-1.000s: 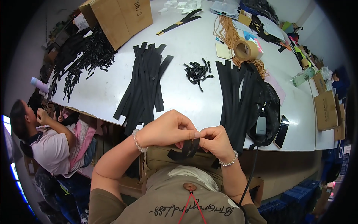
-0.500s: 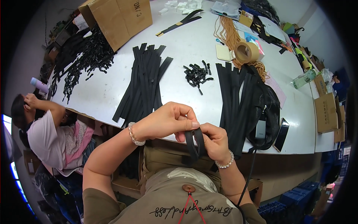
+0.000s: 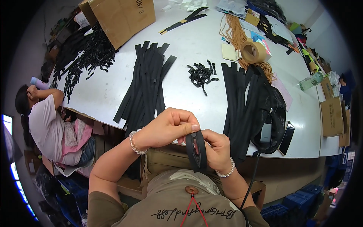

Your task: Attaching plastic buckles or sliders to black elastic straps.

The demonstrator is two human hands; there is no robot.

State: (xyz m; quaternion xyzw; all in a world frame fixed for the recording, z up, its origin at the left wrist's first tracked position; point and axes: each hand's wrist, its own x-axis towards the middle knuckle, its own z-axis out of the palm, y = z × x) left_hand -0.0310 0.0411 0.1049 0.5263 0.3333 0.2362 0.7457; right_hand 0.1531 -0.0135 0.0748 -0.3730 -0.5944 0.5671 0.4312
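A black zipper (image 3: 191, 155) hangs between my hands over my lap, its two tapes parted in a narrow loop. My left hand (image 3: 172, 128) pinches its upper end between thumb and fingers, where a small dark piece shows, perhaps the slider. On the other side my right hand (image 3: 216, 148) grips the zipper's edge with curled fingers. Beyond my hands lies a small heap of black zipper pulls (image 3: 202, 75). Left of that, a bundle of black zipper strips (image 3: 145, 83) lies on the white table (image 3: 189, 41); another bundle of black strips (image 3: 238, 102) lies to the right.
A cardboard box (image 3: 123, 22) stands at the far left beside a large pile of black pulls (image 3: 85, 60). At right are a tape roll (image 3: 253, 52), tan cord (image 3: 233, 32), a black mesh bag (image 3: 272, 109) and a phone (image 3: 286, 138). A seated person (image 3: 49, 125) is at left.
The zipper loop has turned and opened more toward me, showing its teeth. Both hands stay close together on it. The seated person's head has shifted slightly.
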